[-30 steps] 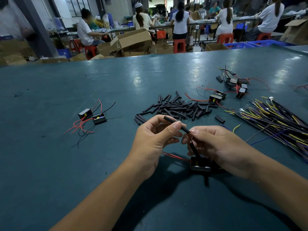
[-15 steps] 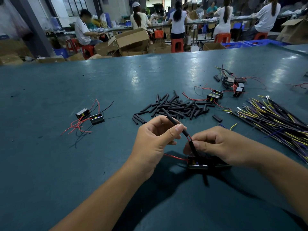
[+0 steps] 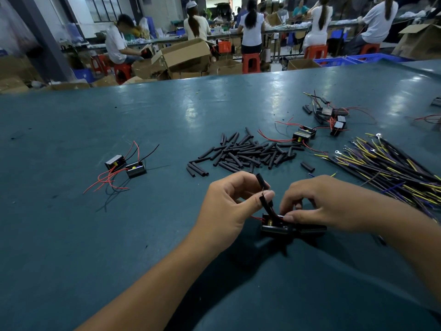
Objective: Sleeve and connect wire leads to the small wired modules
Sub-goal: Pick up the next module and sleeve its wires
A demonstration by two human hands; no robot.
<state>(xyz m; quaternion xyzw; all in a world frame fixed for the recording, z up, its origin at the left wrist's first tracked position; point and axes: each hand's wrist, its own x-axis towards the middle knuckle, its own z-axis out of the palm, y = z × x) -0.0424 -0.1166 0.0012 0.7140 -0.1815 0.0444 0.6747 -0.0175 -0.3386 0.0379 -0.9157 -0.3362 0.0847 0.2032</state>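
A small black module (image 3: 274, 227) with red leads lies on the green table (image 3: 71, 235) between my hands. My left hand (image 3: 229, 206) pinches a black sleeved lead (image 3: 261, 183) that rises from the module, thumb and forefinger closed on it. My right hand (image 3: 317, 204) presses down on the module's top and red leads with its fingertips, hiding the module's right part. A heap of black sleeve pieces (image 3: 245, 154) lies just beyond my hands. A bundle of yellow and dark wire leads (image 3: 391, 163) lies at the right.
Two modules with red wires (image 3: 125, 166) sit at the left. More modules (image 3: 304, 136) and a further cluster of modules (image 3: 331, 115) lie behind the sleeve heap. Beyond the table's far edge are cardboard boxes (image 3: 186, 56), red stools and seated people.
My right hand has dropped from the sleeved lead down onto the module. My left hand keeps its pinch and has tilted the lead more upright. The view has shifted slightly.
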